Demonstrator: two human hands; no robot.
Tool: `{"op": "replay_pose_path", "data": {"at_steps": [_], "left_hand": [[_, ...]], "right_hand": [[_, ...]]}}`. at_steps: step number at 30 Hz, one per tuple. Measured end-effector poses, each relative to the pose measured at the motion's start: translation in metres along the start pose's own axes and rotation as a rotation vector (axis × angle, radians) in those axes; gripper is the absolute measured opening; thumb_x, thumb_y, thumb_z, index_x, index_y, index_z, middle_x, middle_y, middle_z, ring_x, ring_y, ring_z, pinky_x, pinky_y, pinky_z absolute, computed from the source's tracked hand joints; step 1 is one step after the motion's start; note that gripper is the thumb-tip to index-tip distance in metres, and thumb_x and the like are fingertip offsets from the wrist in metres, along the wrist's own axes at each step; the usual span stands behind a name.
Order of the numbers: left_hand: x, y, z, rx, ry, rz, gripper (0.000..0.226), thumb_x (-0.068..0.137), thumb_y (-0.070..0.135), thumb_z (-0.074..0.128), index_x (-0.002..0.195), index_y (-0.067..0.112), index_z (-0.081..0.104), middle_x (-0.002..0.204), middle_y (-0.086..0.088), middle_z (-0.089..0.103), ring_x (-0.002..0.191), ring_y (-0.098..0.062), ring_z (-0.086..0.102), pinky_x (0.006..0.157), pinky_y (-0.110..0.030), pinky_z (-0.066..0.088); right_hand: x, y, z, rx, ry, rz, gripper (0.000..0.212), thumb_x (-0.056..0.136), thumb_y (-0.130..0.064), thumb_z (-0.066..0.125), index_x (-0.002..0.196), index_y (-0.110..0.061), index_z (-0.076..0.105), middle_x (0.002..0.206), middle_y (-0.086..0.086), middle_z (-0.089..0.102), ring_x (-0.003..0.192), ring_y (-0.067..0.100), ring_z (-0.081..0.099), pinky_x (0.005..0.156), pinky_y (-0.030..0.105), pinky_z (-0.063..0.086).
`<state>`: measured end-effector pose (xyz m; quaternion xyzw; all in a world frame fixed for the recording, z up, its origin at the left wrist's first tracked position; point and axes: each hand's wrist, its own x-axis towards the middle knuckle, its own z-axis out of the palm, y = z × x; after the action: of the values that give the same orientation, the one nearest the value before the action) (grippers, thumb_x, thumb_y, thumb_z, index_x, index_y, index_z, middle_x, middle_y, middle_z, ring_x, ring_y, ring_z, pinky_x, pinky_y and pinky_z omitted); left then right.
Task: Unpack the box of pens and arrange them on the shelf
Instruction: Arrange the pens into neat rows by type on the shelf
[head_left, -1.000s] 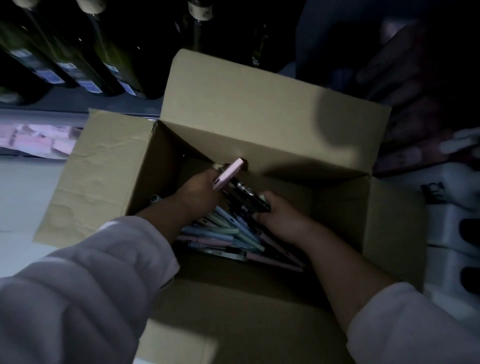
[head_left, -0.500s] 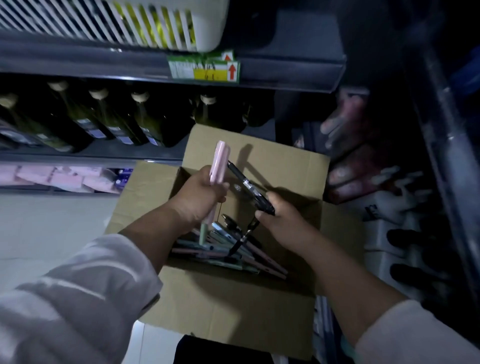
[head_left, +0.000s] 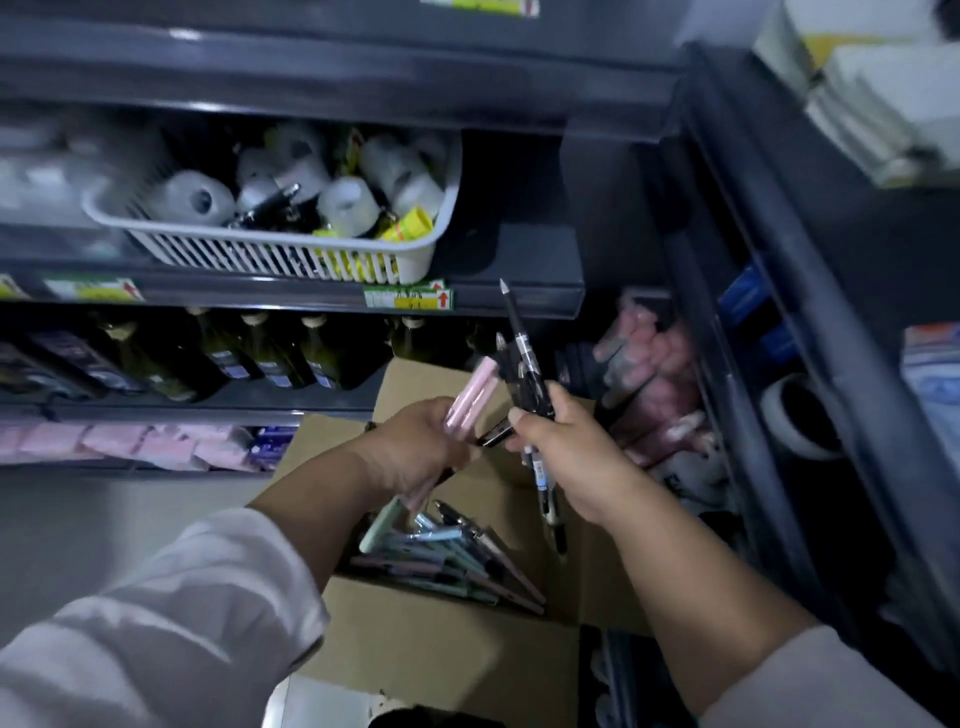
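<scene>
Pens: slim, stiff, light, probably slick-barrelled, best gripped mid-barrel in a bunch. Left hand (head_left: 415, 447) curled round pink pens (head_left: 470, 397). Right hand (head_left: 561, 447) clutching black pens (head_left: 524, 358), perhaps four, too blurred to count. Remaining pens (head_left: 452, 556) lie loose in the box (head_left: 447, 639) beneath both hands, with the shelf basket (head_left: 260, 257) above.

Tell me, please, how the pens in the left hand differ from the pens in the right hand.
Colour: the pink pens in the left hand are pastel; the black pens in the right hand are dark with clear sections. Pose: the pink pens lean rightward; the black pens stand nearly upright, one poking far higher. Both bunches are gripped above the box.
</scene>
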<state>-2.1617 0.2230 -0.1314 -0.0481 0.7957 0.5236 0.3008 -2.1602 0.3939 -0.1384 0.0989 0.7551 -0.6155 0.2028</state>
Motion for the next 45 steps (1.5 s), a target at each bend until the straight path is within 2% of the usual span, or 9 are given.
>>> {"op": "replay_pose_path", "data": {"at_steps": [5, 9, 14, 19, 22, 26, 28, 34, 45], "left_hand": [[-0.020, 0.039, 0.000, 0.082, -0.051, 0.072, 0.018, 0.082, 0.002, 0.067, 0.091, 0.010, 0.054, 0.074, -0.002, 0.053, 0.067, -0.014, 0.049, 0.058, -0.019, 0.041], [-0.033, 0.066, 0.000, 0.173, -0.063, 0.139, 0.028, 0.080, 0.015, 0.068, 0.105, 0.006, 0.057, 0.082, -0.004, 0.056, 0.076, -0.017, 0.051, 0.071, -0.028, 0.042], [-0.048, 0.097, -0.009, 0.231, -0.155, 0.196, 0.022, 0.087, 0.013, 0.063, 0.107, 0.004, 0.060, 0.081, -0.005, 0.056, 0.074, -0.015, 0.051, 0.070, -0.026, 0.042], [-0.057, 0.121, -0.023, 0.308, -0.160, 0.245, 0.012, 0.088, 0.014, 0.064, 0.098, 0.019, 0.059, 0.077, -0.001, 0.057, 0.068, -0.013, 0.053, 0.059, -0.023, 0.041], [-0.059, 0.126, -0.030, 0.324, -0.152, 0.255, 0.011, 0.086, 0.014, 0.065, 0.092, 0.020, 0.058, 0.081, -0.005, 0.060, 0.069, -0.016, 0.054, 0.062, -0.025, 0.043], [-0.058, 0.119, -0.046, 0.245, -0.150, 0.188, 0.015, 0.085, 0.012, 0.066, 0.095, 0.016, 0.056, 0.086, -0.014, 0.067, 0.066, -0.021, 0.059, 0.050, -0.029, 0.047], [-0.057, 0.115, -0.052, 0.117, -0.177, 0.159, 0.021, 0.086, 0.007, 0.066, 0.104, 0.011, 0.057, 0.087, -0.012, 0.069, 0.072, -0.020, 0.064, 0.065, -0.042, 0.057], [-0.067, 0.124, -0.051, -0.248, -0.177, 0.146, 0.036, 0.077, 0.012, 0.076, 0.108, 0.006, 0.059, 0.092, -0.010, 0.070, 0.087, -0.024, 0.066, 0.094, -0.040, 0.049], [-0.121, 0.153, 0.021, -0.346, -0.417, 0.120, 0.006, 0.083, 0.007, 0.069, 0.085, 0.005, 0.063, 0.057, -0.007, 0.063, 0.045, -0.017, 0.061, 0.044, -0.024, 0.051]], "right_hand": [[-0.020, -0.033, -0.014, 0.117, 0.003, 0.027, 0.009, 0.095, -0.024, 0.055, 0.097, -0.032, 0.054, 0.103, 0.000, 0.067, 0.097, 0.021, 0.064, 0.091, 0.041, 0.049], [-0.040, -0.057, -0.024, 0.179, 0.006, -0.031, 0.011, 0.098, -0.023, 0.053, 0.107, -0.028, 0.056, 0.105, 0.004, 0.065, 0.086, 0.018, 0.063, 0.074, 0.031, 0.051], [-0.069, -0.084, -0.031, 0.152, 0.077, -0.071, 0.014, 0.099, -0.028, 0.050, 0.111, -0.025, 0.056, 0.080, -0.002, 0.059, 0.062, 0.009, 0.056, 0.054, 0.019, 0.045], [-0.088, -0.105, -0.024, 0.134, 0.203, -0.106, 0.009, 0.099, -0.030, 0.049, 0.104, -0.028, 0.055, 0.078, 0.001, 0.059, 0.061, 0.012, 0.054, 0.057, 0.025, 0.044], [-0.094, -0.111, -0.017, 0.088, 0.258, -0.136, 0.013, 0.099, -0.030, 0.048, 0.110, -0.024, 0.053, 0.079, 0.002, 0.060, 0.065, 0.014, 0.056, 0.062, 0.027, 0.045], [-0.103, -0.112, -0.012, 0.081, 0.313, -0.120, 0.007, 0.097, -0.034, 0.050, 0.101, -0.031, 0.054, 0.077, 0.002, 0.061, 0.062, 0.014, 0.055, 0.060, 0.030, 0.043], [-0.108, -0.110, -0.007, 0.075, 0.354, -0.081, 0.005, 0.096, -0.034, 0.051, 0.099, -0.037, 0.054, 0.074, 0.001, 0.061, 0.060, 0.012, 0.055, 0.057, 0.028, 0.043], [-0.135, -0.103, 0.009, 0.080, 0.355, 0.001, 0.012, 0.097, -0.035, 0.051, 0.104, -0.028, 0.057, 0.078, 0.000, 0.064, 0.065, 0.012, 0.058, 0.062, 0.026, 0.047], [-0.237, -0.085, -0.005, 0.210, 0.518, 0.014, 0.015, 0.099, -0.024, 0.051, 0.106, -0.013, 0.057, 0.072, 0.005, 0.064, 0.060, 0.017, 0.056, 0.058, 0.028, 0.047]]}}
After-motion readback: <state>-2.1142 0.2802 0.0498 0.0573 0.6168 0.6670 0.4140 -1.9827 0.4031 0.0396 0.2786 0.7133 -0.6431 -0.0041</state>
